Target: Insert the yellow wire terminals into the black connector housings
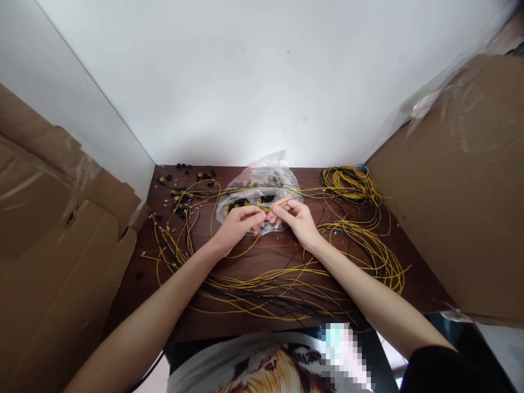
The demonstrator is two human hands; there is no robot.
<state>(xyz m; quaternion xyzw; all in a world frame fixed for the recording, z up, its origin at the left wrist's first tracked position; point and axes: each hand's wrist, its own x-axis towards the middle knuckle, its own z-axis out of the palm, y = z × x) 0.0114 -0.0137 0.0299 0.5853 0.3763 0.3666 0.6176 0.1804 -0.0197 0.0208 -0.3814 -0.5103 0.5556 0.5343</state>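
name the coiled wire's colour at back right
The coiled wire is mostly yellow, seen best in the head view.

Overhead access to the tabletop (pixel 428 292) is open between the left cardboard (pixel 53 256) and right cardboard (pixel 458 180), which bound both side edges. A white panel (pixel 254 82) blocks passage beyond the back edge. The centre is obstructed: the left hand (pixel 241 222) and right hand (pixel 298 219) meet over a plastic bag (pixel 282 162). Loose wires (pixel 245 289) sweep across the front half and curve up on the right, presenting a snag hazard. A yellow coil (pixel 346 183) occupies the back right corner; scattered connectors (pixel 180 199) obstruct the back left. Bare wood remains along the right edge toward the front corner.
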